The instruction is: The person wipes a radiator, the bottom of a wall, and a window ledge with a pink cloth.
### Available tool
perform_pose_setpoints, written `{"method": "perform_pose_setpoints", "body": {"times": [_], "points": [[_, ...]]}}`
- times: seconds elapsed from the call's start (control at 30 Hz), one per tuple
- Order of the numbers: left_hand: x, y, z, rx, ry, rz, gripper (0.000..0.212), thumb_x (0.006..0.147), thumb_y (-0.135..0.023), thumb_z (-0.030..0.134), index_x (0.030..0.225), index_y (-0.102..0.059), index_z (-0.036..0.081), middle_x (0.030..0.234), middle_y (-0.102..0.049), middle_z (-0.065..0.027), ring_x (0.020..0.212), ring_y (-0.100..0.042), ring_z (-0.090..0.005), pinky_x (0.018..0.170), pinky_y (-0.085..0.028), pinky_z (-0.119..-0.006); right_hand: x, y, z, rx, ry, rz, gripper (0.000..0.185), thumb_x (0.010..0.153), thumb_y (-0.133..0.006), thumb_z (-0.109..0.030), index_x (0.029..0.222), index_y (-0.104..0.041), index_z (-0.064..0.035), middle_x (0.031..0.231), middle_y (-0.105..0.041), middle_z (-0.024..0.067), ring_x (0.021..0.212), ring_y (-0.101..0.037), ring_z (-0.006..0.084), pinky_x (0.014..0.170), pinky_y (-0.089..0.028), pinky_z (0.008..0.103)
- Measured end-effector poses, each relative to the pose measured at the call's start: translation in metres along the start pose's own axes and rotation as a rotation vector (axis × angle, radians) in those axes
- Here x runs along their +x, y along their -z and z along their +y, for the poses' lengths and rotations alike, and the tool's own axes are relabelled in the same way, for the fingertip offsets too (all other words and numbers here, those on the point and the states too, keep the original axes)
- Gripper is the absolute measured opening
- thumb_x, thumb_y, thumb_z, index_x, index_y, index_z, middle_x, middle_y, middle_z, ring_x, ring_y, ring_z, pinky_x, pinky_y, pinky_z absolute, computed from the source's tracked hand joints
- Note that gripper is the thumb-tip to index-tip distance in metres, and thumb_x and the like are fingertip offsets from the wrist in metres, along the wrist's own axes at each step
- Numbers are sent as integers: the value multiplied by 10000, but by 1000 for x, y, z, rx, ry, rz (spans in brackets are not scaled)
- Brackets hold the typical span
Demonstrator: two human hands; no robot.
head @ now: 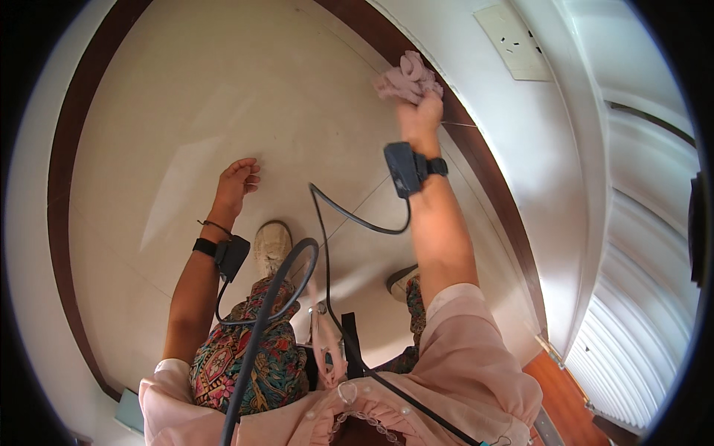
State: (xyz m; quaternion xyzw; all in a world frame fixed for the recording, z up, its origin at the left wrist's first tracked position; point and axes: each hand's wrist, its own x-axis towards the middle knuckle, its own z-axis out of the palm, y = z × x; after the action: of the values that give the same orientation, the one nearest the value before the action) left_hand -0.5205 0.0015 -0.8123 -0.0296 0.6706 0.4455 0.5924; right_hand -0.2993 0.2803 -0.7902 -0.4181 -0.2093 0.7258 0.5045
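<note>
My right hand grips a crumpled pink cloth against the dark brown baseboard at the foot of the right wall. Part of the cloth lies over the edge where baseboard and floor meet. Slight blur softens this hand and forearm. On the left, my left hand hangs above the beige tiled floor with its fingers loosely curled and apart, holding nothing. Each wrist carries a strapped black device, the right one and the left one, with black cables running back towards me.
A wall socket sits on the white wall above the cloth. White ribbed panels stand at the right. Black cable loops in front of my body. My shoes rest on the tiles. An orange-brown floor shows at lower right.
</note>
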Motion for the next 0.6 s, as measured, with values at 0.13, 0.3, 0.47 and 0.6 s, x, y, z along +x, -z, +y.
{"method": "perform_pose_setpoints", "body": {"times": [0.13, 0.3, 0.47, 0.6], "points": [[1, 3, 1, -40, -24, -24, 185, 823, -431, 118, 969, -529, 62, 860, -566, -29, 669, -528, -106, 587, -433, -234, -22, 65, -46, 12, -101, -48, 310, 782, -405, -58, 1067, -459, 52, 1054, -515, 139, 921, -523, 229, 734, -457, 300], [-9, -5, 18, 42, -49, -24, 197, 822, -424, 111, 985, -525, 65, 852, -562, -25, 673, -530, -108, 589, -431, -231, -56, 89, -97, 531, -109, 329, 367, 814, -289, -58, 1152, -379, 52, 1169, -422, 164, 1042, -430, 201, 766, -440, 268], [-4, -17, 26, 90, -88, -77, 204, 827, -416, 105, 999, -512, 47, 852, -556, -31, 672, -529, -110, 590, -432, -233, -70, 160, -106, 544, 66, 456, 167, 777, -392, -56, 891, -514, -57, 693, -491, 23, 475, -415, 61, 395, -347, 151], [0, -17, 33, 163, -74, -119, 214, 833, -404, 104, 1010, -497, 28, 850, -547, -40, 666, -524, -114, 583, -432, -237, -122, 159, -106, 492, 161, 273, 108, 737, -433, 10, 794, -490, -63, 595, -361, -22, 405, -329, 37, 348, -239, 138]]}}
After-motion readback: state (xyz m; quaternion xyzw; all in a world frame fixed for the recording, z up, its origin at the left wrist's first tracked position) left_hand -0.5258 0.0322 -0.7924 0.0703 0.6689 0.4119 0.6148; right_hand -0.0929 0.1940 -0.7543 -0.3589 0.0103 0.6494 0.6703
